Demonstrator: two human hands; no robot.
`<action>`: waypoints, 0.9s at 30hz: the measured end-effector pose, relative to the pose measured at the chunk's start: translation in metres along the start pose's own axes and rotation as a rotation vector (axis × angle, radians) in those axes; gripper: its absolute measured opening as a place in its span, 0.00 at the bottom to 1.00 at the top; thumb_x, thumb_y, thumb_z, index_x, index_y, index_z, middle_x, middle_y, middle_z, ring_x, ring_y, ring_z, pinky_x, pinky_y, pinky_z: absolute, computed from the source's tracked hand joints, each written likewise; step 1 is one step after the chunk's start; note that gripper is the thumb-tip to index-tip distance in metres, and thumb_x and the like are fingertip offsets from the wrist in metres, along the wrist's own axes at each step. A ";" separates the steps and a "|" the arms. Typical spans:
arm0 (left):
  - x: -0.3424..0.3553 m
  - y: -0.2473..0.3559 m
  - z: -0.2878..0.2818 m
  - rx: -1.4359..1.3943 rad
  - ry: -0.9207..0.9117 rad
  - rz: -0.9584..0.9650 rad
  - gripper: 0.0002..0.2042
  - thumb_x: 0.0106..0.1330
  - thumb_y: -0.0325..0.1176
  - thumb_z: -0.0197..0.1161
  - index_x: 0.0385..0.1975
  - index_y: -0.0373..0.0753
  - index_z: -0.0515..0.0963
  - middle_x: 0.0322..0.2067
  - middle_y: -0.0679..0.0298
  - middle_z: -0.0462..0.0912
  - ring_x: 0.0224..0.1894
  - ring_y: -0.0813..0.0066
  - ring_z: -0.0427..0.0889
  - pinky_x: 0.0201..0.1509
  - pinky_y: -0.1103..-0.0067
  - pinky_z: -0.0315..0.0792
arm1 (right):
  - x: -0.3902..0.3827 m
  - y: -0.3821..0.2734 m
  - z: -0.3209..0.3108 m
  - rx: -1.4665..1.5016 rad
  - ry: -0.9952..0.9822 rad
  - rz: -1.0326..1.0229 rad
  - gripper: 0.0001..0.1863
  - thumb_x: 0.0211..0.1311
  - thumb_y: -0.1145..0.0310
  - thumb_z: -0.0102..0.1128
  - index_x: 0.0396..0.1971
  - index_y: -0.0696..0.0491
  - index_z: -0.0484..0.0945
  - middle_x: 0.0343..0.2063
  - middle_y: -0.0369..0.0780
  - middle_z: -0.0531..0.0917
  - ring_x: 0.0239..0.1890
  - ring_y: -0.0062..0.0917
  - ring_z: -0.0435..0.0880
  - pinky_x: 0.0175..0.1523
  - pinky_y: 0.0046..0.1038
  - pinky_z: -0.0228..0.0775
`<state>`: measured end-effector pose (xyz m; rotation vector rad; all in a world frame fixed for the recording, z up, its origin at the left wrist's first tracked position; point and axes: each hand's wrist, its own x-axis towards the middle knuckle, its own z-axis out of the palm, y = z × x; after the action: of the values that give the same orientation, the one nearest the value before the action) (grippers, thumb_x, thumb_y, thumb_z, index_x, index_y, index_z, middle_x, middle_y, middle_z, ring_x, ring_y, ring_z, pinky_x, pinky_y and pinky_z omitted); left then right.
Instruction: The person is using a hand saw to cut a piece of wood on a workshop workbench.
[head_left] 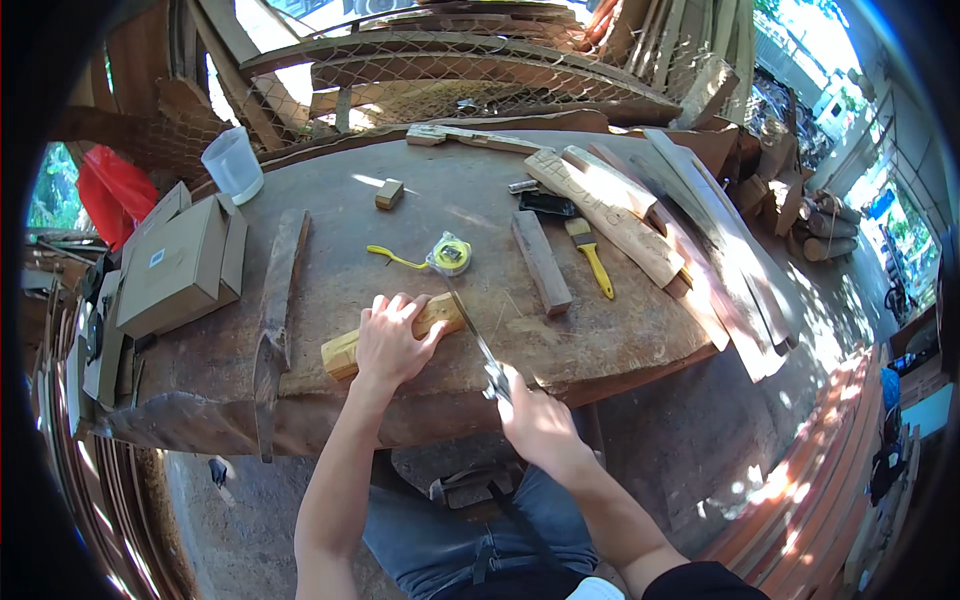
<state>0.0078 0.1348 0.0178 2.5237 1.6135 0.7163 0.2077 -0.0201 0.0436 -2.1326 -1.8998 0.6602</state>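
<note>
A short yellowish wood block lies slantwise near the front edge of the worktable. My left hand is closed over the block, pressing it against the table. In my right hand is the handle of a hand saw, fingers wrapped round it. The saw's thin blade reaches up and left to the block's right end and touches or crosses it there; its exact contact is hard to make out. Just beyond the block sits a yellow tape measure with a yellow strap.
Right of the saw lie a squared wood piece, a yellow-handled paintbrush and long boards. A small wood offcut rests farther back. Cardboard boxes, a translucent plastic container and a narrow wood strip are at left.
</note>
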 end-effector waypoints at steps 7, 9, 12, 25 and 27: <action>-0.003 0.002 -0.001 -0.029 -0.027 0.003 0.25 0.64 0.56 0.70 0.54 0.46 0.87 0.45 0.64 0.86 0.51 0.59 0.80 0.55 0.64 0.72 | 0.080 -0.021 0.015 -0.072 0.166 -0.134 0.13 0.76 0.65 0.47 0.49 0.58 0.73 0.33 0.54 0.89 0.40 0.49 0.92 0.50 0.49 0.83; -0.006 0.002 -0.004 -0.033 -0.031 0.002 0.24 0.64 0.55 0.71 0.54 0.47 0.87 0.44 0.64 0.86 0.52 0.59 0.80 0.55 0.64 0.72 | 0.064 -0.016 0.010 -0.027 0.103 -0.115 0.15 0.76 0.63 0.48 0.52 0.58 0.72 0.33 0.55 0.88 0.40 0.52 0.90 0.50 0.52 0.81; -0.004 -0.001 -0.003 -0.009 -0.013 -0.017 0.23 0.64 0.54 0.71 0.54 0.47 0.86 0.44 0.64 0.86 0.52 0.59 0.80 0.55 0.65 0.72 | 0.021 -0.007 0.008 0.066 -0.028 -0.091 0.19 0.77 0.60 0.49 0.58 0.58 0.68 0.35 0.57 0.88 0.42 0.57 0.88 0.51 0.57 0.78; -0.001 -0.007 0.000 0.020 0.015 0.028 0.23 0.66 0.53 0.71 0.54 0.46 0.86 0.45 0.63 0.86 0.52 0.59 0.81 0.55 0.64 0.72 | 0.073 -0.018 0.017 0.039 0.077 -0.084 0.16 0.76 0.62 0.51 0.52 0.58 0.71 0.38 0.56 0.88 0.44 0.54 0.89 0.51 0.53 0.80; -0.002 -0.008 0.000 0.019 0.015 0.005 0.23 0.66 0.53 0.70 0.55 0.46 0.86 0.45 0.63 0.86 0.52 0.59 0.81 0.55 0.64 0.72 | 0.040 -0.012 0.009 0.049 -0.022 -0.074 0.21 0.76 0.62 0.52 0.59 0.60 0.70 0.35 0.56 0.88 0.42 0.55 0.89 0.50 0.53 0.81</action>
<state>0.0004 0.1368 0.0146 2.5431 1.6266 0.7250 0.1953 0.0195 0.0335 -2.0227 -1.9428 0.7103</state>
